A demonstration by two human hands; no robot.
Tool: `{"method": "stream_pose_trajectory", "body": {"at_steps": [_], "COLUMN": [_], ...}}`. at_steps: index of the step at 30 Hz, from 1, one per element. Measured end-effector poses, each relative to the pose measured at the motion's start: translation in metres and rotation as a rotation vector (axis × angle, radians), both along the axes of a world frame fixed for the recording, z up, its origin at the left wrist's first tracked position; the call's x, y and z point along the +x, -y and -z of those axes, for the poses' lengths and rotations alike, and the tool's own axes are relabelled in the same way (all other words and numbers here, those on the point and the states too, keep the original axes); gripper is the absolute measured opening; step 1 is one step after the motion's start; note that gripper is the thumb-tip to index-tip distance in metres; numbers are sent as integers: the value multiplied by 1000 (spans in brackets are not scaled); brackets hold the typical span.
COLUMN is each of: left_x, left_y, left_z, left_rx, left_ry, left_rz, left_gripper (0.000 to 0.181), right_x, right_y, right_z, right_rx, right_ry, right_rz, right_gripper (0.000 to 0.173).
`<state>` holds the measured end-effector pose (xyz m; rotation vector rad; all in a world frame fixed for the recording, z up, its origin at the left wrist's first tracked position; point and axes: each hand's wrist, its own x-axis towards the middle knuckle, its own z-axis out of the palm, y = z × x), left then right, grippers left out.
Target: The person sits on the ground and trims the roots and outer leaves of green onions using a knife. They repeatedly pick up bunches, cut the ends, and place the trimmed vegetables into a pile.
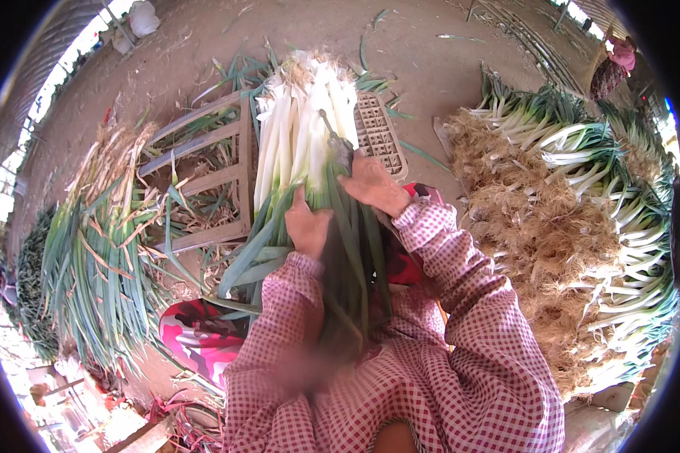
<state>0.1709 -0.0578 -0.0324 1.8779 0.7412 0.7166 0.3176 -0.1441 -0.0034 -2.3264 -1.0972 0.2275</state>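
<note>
A bundle of long green onions or leeks [294,130] lies before me, white stalks and roots pointing away, green leaves towards my lap. My left hand [309,226] rests on the leaves where they meet the white stalks, index finger stretched forward and thumb apart; its other fingers are hidden. To its right, my right hand [374,181] is at the bundle's right edge, fingers touching a dark object [341,150] with a thin pointed end that lies over the stalks. What that object is, and whether the hand grips it, I cannot tell. A dark blur covers part of the leaves.
An overturned plastic crate [379,133] shows beside the bundle's right edge. A slatted frame [243,170] stands at the left, near a pile of untrimmed onions [107,243]. Many rooted onions [544,243] are heaped at the right. A person [615,65] is at the far right.
</note>
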Motion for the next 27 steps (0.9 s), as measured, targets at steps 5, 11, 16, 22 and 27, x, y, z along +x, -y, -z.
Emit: {"method": "stream_pose_trajectory", "body": {"at_steps": [5, 11, 16, 22, 27], "left_x": [1, -1, 0, -8, -10], "left_y": [-5, -1, 2, -39, -81], "left_z": [11, 4, 3, -20, -116], "left_rx": [105, 93, 83, -224, 4], "left_ry": [-114, -188, -177, -96, -198], "left_rz": [-64, -86, -51, 111, 92], "left_gripper": [66, 70, 73, 64, 53], "right_x": [48, 95, 125, 67, -21], "right_y": [-36, -70, -81, -25, 75], "right_z": [-4, -36, -54, -53, -69], "right_rx": [60, -48, -84, -131, 20], "right_ry": [26, -148, -195, -265, -309], "right_rz": [-9, -8, 2, -158, -316], "right_gripper": [41, 50, 52, 40, 34]}}
